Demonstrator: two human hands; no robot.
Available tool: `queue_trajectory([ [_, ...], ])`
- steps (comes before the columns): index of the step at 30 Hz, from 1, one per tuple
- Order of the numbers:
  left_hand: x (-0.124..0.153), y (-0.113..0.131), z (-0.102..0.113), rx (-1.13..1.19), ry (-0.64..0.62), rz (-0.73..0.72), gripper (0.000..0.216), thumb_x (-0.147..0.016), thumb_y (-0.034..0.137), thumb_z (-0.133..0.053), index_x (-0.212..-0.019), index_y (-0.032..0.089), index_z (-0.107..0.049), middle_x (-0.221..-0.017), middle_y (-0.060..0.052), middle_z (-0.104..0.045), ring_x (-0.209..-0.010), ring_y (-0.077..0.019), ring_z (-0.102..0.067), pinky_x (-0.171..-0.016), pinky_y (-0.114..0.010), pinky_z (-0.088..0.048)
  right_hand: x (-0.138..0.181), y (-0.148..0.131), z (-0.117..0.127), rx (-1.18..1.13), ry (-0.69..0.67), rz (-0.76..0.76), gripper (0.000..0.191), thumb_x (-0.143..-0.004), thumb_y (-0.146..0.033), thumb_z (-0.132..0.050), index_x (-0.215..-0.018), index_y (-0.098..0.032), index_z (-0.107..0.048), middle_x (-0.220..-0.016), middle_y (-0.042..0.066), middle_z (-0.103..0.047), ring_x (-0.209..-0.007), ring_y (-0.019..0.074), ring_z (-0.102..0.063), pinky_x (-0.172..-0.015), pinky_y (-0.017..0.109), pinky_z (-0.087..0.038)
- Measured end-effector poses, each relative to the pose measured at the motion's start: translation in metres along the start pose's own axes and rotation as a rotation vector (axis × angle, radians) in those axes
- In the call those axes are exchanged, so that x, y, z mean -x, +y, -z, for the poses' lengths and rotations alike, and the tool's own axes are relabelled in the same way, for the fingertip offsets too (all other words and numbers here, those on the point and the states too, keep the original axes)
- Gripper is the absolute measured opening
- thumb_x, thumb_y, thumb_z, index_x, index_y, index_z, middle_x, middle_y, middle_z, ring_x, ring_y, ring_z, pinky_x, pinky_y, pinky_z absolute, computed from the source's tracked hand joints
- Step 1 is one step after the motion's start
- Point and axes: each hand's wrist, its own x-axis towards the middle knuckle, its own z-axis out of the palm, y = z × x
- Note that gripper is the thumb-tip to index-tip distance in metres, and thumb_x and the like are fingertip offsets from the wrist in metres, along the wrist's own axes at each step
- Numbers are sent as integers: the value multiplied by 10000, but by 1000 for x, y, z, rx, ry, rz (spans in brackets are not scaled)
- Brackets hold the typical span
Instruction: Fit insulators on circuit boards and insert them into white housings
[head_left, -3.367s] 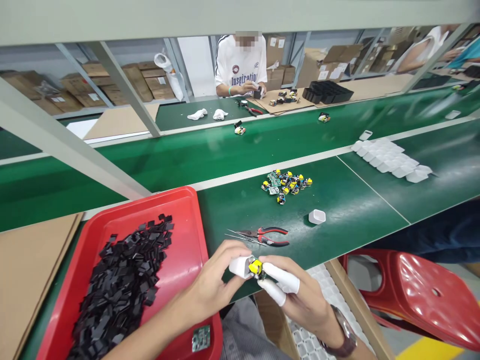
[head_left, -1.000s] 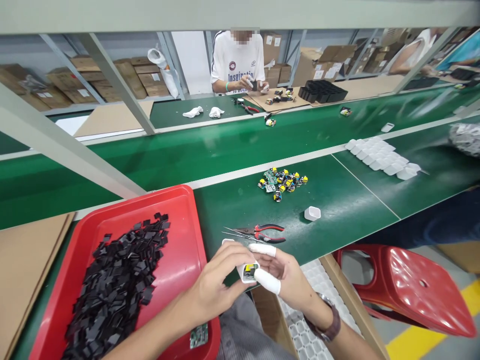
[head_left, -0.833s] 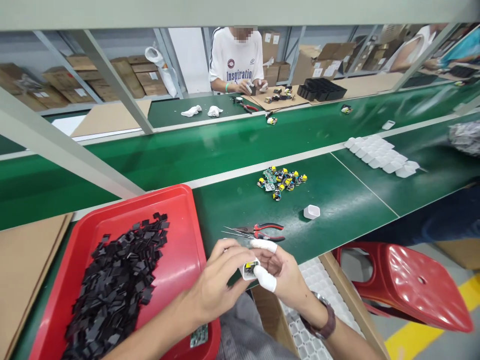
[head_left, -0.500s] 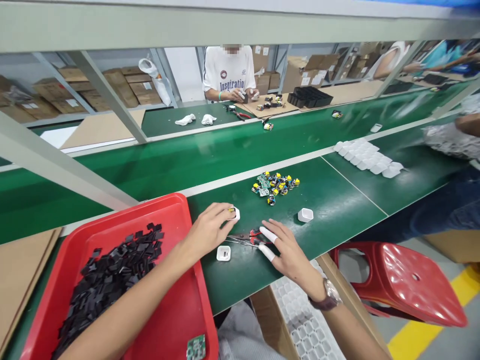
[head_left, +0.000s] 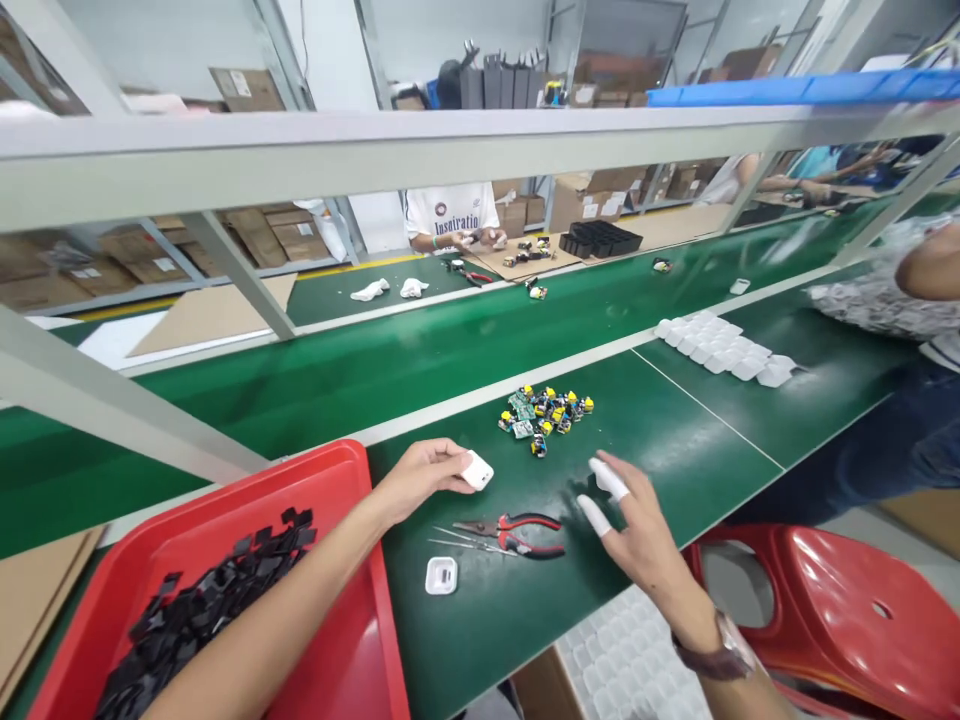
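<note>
left hand [head_left: 420, 480] was pinching a white charger shell [head_left: 477, 470] just above the green bench [head_left: 675, 440], looked like the set-down step. right hand [head_left: 630, 520] was open, empty, fingers spread near the circuit board pile [head_left: 545, 410]. next move probably needed a clean pinch on one board.

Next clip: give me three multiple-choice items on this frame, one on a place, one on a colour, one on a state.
1. Where does the small white plastic cap lie?
A. on the green mat below the pliers
B. in the tray
C. on the stool

2. The handles of the needle-nose pliers are
A. blue
B. red and black
C. yellow

3. The left hand
A. lies flat and empty
B. holds a white plastic shell in its grip
C. holds tweezers

Answers: 1 A, it sits on the mat nearer the camera than the pliers; 2 B, both colours show; 3 B, fingers close on it.
</note>
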Motion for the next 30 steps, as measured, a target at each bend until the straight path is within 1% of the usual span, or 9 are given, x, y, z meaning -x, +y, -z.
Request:
queue_trajectory([
  [3,-19,-10,24,-54,80,83,415,-967,534,-607,-933,139,-731,-780,-83,-756,-711,-213,-733,-727,-372,-615,1,33,-1,77,-39,-101,714,-965,-372,-640,-1586,-173,-348,-1520,244,-491,-1379,415,-515,-1085,661,-480],
  [6,-45,-29,59,-164,219,189,309,-900,455,-701,-999,162,-705,-923,-81,-758,-863,-245,-726,-863,-436,-582,7,57,-4,35,-119,-200,696,-973,-388,-589,-1585,-170,-340,-1441,213,-576,-1316,372,-597,-1066,588,-526],
  [11,-66,-48,100,-285,324,312,333,-838,358,-728,-1103,164,-666,-1038,-118,-732,-1032,-333,-676,-988,-529,-497,10,67,-3,41,-160,-210,572,-1001,-365,-550,-1527,-173,-430,-1240,167,-686,-1097,321,-706,-947,528,-591],
  [15,-35,-18,79,-288,207,235,440,-855,475,-698,-1181,181,-657,-1126,-130,-717,-1070,-329,-666,-980,-466,-513,-9,45,-1,129,-75,-8,541,-1002,-327,-605,-1499,-180,-454,-1370,197,-609,-1275,372,-582,-1024,588,-520],
  [18,14,16,42,-229,-106,114,449,-684,569,-856,-1002,277,-731,-923,-3,-735,-797,-228,-707,-726,-311,-571,-39,15,-12,121,-145,57,487,-1003,-260,-605,-1468,-165,-497,-1364,195,-610,-1275,378,-542,-1041,597,-489],
  [21,62,37,7,-376,-380,-7,471,-601,444,-934,-988,278,-724,-1011,-25,-728,-944,-312,-722,-800,-394,-586,-71,-10,-33,92,-262,5,413,-984,-200,-591,-1389,-120,-584,-1285,227,-635,-1175,395,-569,-976,606,-505],
  [24,94,41,-9,-536,-416,-25,287,-712,190,-812,-975,235,-705,-1091,-91,-718,-1108,-392,-688,-920,-507,-568,-86,-21,-50,32,-298,-11,306,-981,-116,-518,-1241,-114,-679,-1172,213,-667,-1093,347,-618,-970,550,-523],
  [26,105,44,-7,-494,-383,-6,221,-809,122,-687,-998,235,-685,-1097,-93,-699,-1069,-346,-700,-889,-473,-582,-81,-22,-52,-36,-323,-16,270,-990,-116,-503,-1178,-127,-696,-1136,173,-685,-1033,287,-658,-955,473,-558],
  [30,112,55,9,-179,-256,8,219,-967,195,-584,-1164,287,-610,-1166,-45,-644,-939,-195,-695,-827,-318,-591,-53,-17,-40,-170,-386,-33,256,-987,-129,-527,-1171,-184,-696,-1119,83,-730,-966,202,-711,-911,362,-608],
])
